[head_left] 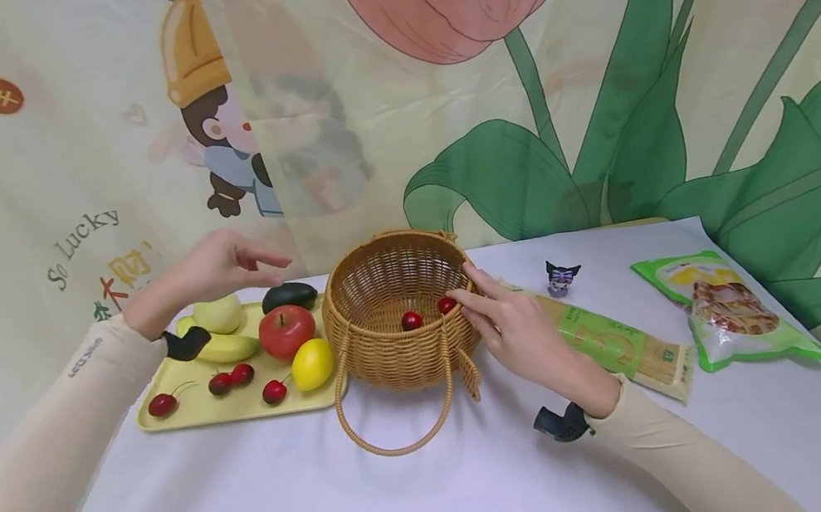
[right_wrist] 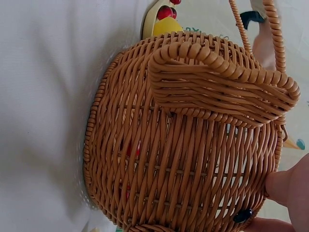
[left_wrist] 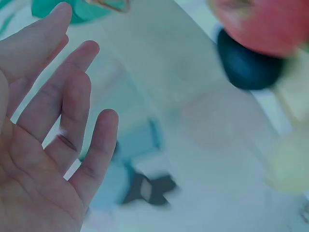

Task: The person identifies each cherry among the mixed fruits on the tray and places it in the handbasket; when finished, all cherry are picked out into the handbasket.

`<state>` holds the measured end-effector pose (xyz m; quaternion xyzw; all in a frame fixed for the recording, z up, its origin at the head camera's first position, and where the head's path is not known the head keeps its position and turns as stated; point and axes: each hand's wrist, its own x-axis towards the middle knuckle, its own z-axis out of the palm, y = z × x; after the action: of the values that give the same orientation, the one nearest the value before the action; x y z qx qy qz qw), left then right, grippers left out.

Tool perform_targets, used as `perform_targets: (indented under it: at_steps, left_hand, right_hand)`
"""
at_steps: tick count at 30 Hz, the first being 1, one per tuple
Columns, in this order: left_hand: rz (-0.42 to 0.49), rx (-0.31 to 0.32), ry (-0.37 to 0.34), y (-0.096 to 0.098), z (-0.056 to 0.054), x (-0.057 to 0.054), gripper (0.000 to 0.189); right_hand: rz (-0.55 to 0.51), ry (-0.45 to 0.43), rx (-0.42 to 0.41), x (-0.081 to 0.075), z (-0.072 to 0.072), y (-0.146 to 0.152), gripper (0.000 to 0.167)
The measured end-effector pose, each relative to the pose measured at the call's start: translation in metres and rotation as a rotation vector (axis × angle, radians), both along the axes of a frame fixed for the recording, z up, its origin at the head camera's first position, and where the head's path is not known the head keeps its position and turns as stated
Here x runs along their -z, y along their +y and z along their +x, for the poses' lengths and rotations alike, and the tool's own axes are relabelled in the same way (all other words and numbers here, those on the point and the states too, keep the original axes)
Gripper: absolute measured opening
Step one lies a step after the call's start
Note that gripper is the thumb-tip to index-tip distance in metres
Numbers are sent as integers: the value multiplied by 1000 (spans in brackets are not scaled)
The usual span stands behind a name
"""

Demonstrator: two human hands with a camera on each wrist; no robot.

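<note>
A round wicker basket [head_left: 392,362] with its handle hanging down in front stands mid-table. Two red cherries show inside it, one cherry [head_left: 411,320] near the middle and another cherry [head_left: 447,305] by the right rim. My right hand [head_left: 519,332] holds the basket's right rim, fingertips over the edge and close to that cherry. Raised over the back of a yellow tray [head_left: 246,411], my left hand [head_left: 227,263] has relaxed fingers and an empty palm. On the tray lie a red apple [head_left: 287,331], a lemon [head_left: 313,365], a banana [head_left: 228,348], an eggplant [head_left: 289,295], a pale pear-like fruit [head_left: 219,315] and several cherries [head_left: 163,405].
Right of the basket lie a green-and-tan noodle packet [head_left: 615,343] and a green snack bag [head_left: 735,305]. A small dark figurine [head_left: 561,278] stands behind them. A printed curtain [head_left: 382,125] hangs along the table's back edge.
</note>
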<state>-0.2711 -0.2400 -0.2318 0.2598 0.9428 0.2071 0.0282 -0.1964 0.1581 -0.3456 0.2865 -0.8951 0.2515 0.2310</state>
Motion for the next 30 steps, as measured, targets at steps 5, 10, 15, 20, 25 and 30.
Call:
perform_targets:
  at_steps: [5,10,15,20,25,30]
  left_hand:
    - [-19,-138,-56,-48,24,12,38]
    - [-51,-225,-32,-87,48,28,39]
    - [-54,-303,-19,-121,73,53,39]
    - [-49,-345,-10,-146,96,78,40]
    - [-53,-369,11,-159,110,96,40]
    - [-58,-367,26,-162,114,109,39]
  right_hand:
    - [3,-17,-1,-1,0,1,34]
    - [2,-10,2,0,1,2,33]
    - [3,-7,0,-1,1,1,34]
    - [9,-8,-8,-2,1,0,34]
    - [-3,-9,-7,-1,2,0,33]
    - [-9,-9,-4,0,1,0,33]
